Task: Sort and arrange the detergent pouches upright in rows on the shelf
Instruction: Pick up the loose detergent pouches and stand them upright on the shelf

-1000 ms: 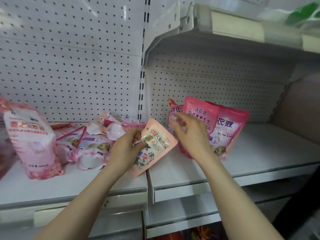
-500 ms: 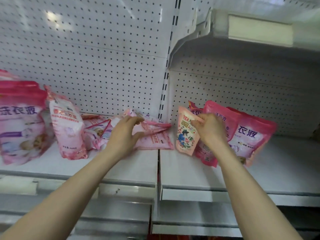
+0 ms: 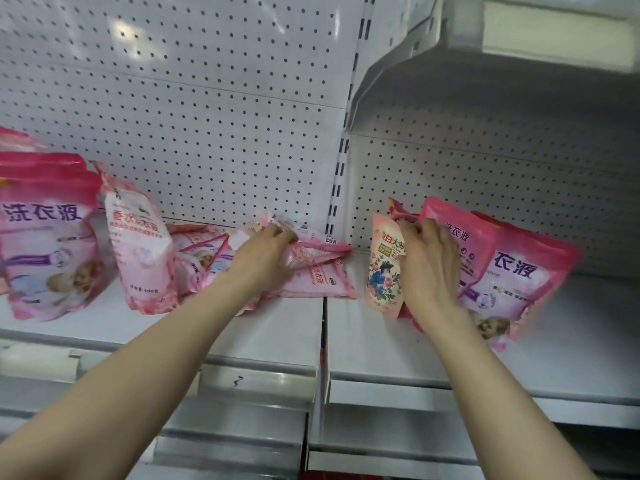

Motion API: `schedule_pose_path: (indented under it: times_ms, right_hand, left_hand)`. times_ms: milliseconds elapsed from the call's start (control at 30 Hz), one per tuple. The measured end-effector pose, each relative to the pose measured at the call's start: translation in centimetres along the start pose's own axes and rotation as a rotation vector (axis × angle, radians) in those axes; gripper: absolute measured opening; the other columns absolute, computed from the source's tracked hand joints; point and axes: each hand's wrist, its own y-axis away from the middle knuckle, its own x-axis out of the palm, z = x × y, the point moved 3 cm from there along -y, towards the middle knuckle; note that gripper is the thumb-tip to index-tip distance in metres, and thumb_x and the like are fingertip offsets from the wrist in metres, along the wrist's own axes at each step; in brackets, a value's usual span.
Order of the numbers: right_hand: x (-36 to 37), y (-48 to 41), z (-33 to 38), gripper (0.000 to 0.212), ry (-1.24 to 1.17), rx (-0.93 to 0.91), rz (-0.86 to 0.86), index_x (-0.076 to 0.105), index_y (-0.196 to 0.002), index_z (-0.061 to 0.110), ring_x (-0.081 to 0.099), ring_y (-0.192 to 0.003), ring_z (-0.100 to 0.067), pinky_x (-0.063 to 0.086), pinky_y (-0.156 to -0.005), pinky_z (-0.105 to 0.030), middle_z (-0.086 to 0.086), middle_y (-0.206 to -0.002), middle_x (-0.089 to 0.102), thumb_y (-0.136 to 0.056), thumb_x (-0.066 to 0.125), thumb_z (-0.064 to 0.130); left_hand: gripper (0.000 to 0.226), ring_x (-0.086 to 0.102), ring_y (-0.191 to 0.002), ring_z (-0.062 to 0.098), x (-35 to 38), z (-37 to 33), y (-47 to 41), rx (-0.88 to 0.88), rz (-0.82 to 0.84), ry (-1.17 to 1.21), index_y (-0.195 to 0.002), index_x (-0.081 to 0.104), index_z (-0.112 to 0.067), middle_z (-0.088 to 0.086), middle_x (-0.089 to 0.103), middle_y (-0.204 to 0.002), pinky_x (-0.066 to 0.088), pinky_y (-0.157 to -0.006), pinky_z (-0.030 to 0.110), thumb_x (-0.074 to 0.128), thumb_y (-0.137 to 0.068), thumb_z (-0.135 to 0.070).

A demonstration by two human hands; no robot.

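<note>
The floral pouch [image 3: 382, 271] is standing on the right-hand section of the shelf [image 3: 571, 341]. Its base is touching the shelf and its back is leaning on the larger pink pouches [image 3: 512, 275] there. The right hand [image 3: 429, 268] is gripping its top edge with fingers curled over it, steadying it. A second ago the left hand [image 3: 266, 258] was holding this pouch out in front of the shelf. It has since been passed across and set beside the row, so one more pouch is joining the upright group, though it is tilting a little and is not yet released.

The left hand is now reaching into the heap of pouches [image 3: 207, 261] lying on the left section. Its fingers are closing on the flat pouch [image 3: 311, 251] on top and pinching its edge. In my judgement it is picking the next one to sort.

Further left a pale pouch [image 3: 138, 251] is standing slightly tilted, and beside it the big pouches [image 3: 45, 237] are standing at the edge of view. The pegboard panel [image 3: 207, 133] is backing everything, with a slotted post [image 3: 341, 188] dividing the two sections.

The heaped pouches are overlapping, so lifting one is likely to drag its neighbours. The larger pink pouches are leaning rather than standing straight and may slump once the steadying hand is letting go.
</note>
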Motion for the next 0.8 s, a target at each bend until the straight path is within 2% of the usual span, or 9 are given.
schedule_pose_path:
  times_ms: [100, 200, 300, 400, 467, 500, 567, 700, 800]
  right_hand:
    - [-1.3, 0.1, 0.8, 0.047, 0.029, -0.003, -0.093, 0.056, -0.133, 0.009, 0.047, -0.114, -0.034, 0.041, -0.091, -0.044, -0.013, -0.126, 0.056, -0.087, 0.060, 0.000]
    - [-2.1, 1.2, 3.5, 0.032, -0.182, -0.083, -0.239, 0.068, -0.115, 0.007, 0.060, -0.096, -0.033, 0.047, -0.077, -0.039, -0.012, -0.108, 0.068, -0.083, 0.066, 0.001]
    - [0.2, 2.2, 6.5, 0.025, -0.411, -0.022, -0.022, 0.068, -0.116, 0.014, 0.068, -0.078, -0.027, 0.043, -0.062, -0.029, -0.008, -0.091, 0.073, -0.092, 0.062, 0.015]
    - [4.4, 2.8, 7.9, 0.035, -0.491, 0.065, 0.259, 0.056, -0.132, 0.022, 0.065, -0.097, -0.026, 0.051, -0.078, -0.032, -0.007, -0.110, 0.068, -0.099, 0.051, 0.032]
    - [6.3, 2.9, 8.3, 0.040, -0.559, 0.116, 0.367, 0.053, -0.137, 0.025, 0.058, -0.114, -0.025, 0.048, -0.093, -0.034, -0.007, -0.128, 0.060, -0.101, 0.045, 0.041]
    - [7.0, 2.9, 8.3, 0.043, -0.592, 0.140, 0.417, 0.053, -0.137, 0.026, 0.056, -0.119, -0.024, 0.045, -0.096, -0.031, -0.006, -0.132, 0.059, -0.101, 0.043, 0.046]
    - [7.9, 3.3, 8.4, 0.046, -0.667, 0.181, 0.528, 0.057, -0.134, 0.029, 0.058, -0.120, -0.021, 0.039, -0.090, -0.025, 0.000, -0.133, 0.062, -0.097, 0.044, 0.055]
    - [7.6, 4.0, 7.8, 0.043, -0.667, 0.153, 0.588, 0.064, -0.123, 0.029, 0.060, -0.112, -0.017, 0.037, -0.085, -0.024, 0.003, -0.129, 0.063, -0.087, 0.061, 0.053]
    - [6.9, 4.7, 7.5, 0.041, -0.687, 0.138, 0.635, 0.066, -0.116, 0.032, 0.059, -0.110, -0.014, 0.045, -0.090, -0.031, 0.007, -0.127, 0.063, -0.081, 0.069, 0.052]
  left_hand:
    - [0.054, 0.054, -0.102, 0.027, 0.4, 0.1, -0.1, 0.057, -0.029, -0.078, -0.128, 0.052, -0.020, 0.006, 0.052, -0.121, 0.038, -0.069, 0.031, 0.069, -0.080, -0.038]
    - [0.051, 0.049, -0.104, 0.028, 0.9, -0.2, 0.8, 0.120, -0.065, -0.122, -0.122, 0.054, -0.022, 0.004, 0.051, -0.115, 0.038, -0.069, 0.033, 0.069, -0.077, -0.042]
    - [0.051, 0.049, -0.101, 0.029, 1.1, -1.0, 2.8, 0.148, -0.092, -0.086, -0.113, 0.059, -0.023, 0.003, 0.052, -0.107, 0.047, -0.070, 0.037, 0.075, -0.071, -0.046]
    - [0.043, 0.048, -0.097, 0.029, 0.8, -2.0, 5.2, 0.189, -0.173, -0.023, -0.101, 0.061, -0.022, 0.003, 0.052, -0.099, 0.049, -0.068, 0.038, 0.074, -0.066, -0.043]
    - [0.040, 0.048, -0.093, 0.028, 0.6, -2.8, 6.7, 0.205, -0.164, -0.023, -0.099, 0.060, -0.022, 0.002, 0.051, -0.097, 0.046, -0.068, 0.040, 0.073, -0.067, -0.043]
    - [0.041, 0.049, -0.089, 0.028, 0.6, -3.1, 7.4, 0.228, -0.162, -0.039, -0.098, 0.061, -0.022, 0.002, 0.051, -0.095, 0.044, -0.067, 0.039, 0.074, -0.066, -0.046]
    - [0.045, 0.051, -0.083, 0.027, 0.4, -3.6, 8.8, 0.272, -0.139, -0.029, -0.094, 0.065, -0.022, 0.002, 0.055, -0.090, 0.042, -0.064, 0.035, 0.076, -0.065, -0.055]
    - [0.043, 0.057, -0.075, 0.012, -1.4, -2.9, 8.4, 0.217, -0.048, 0.315, -0.090, 0.068, -0.030, -0.008, 0.062, -0.081, 0.049, -0.067, 0.034, 0.055, -0.078, -0.070]
    - [0.036, 0.063, -0.086, 0.013, -1.8, -2.1, 5.3, 0.106, -0.046, 0.384, -0.106, 0.069, -0.025, -0.002, 0.067, -0.099, 0.052, -0.079, 0.035, 0.054, -0.090, -0.053]
